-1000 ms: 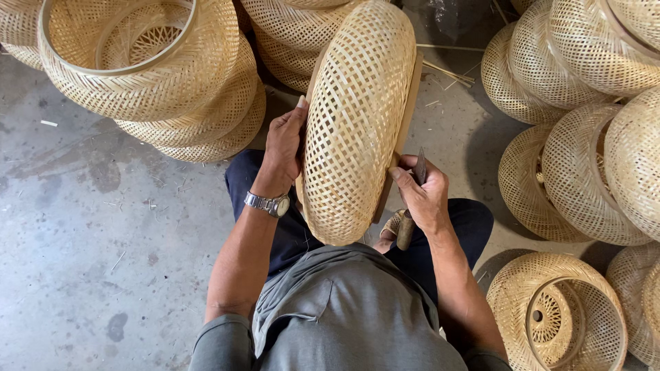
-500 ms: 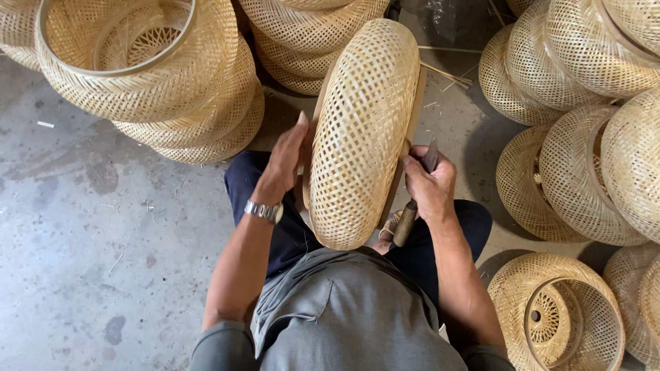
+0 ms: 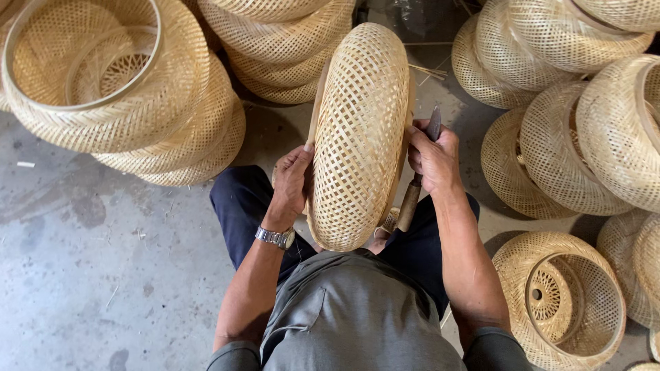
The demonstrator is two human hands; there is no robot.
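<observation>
Between the knees of the seated person, a round woven bamboo basket (image 3: 359,137) stands on edge, upright, its lower rim down at the lap. Left hand (image 3: 292,180) lies flat against the basket's left side, fingers curled around the weave, thumb pointing up; grip pressed on the basket wall. A metal wristwatch (image 3: 276,238) sits on that wrist. Right hand (image 3: 433,158) is at the basket's right edge, fingers closed around a knife (image 3: 416,182) with a wooden handle pointing down and a dark blade tip showing above the knuckles, just beside the rim. Stacks of similar woven baskets (image 3: 124,89) lie at upper left, more baskets (image 3: 584,137) piled at right, one open-mouthed basket (image 3: 560,299) near the right elbow. Grey concrete floor (image 3: 89,275) underneath, with a few stray splinters.
</observation>
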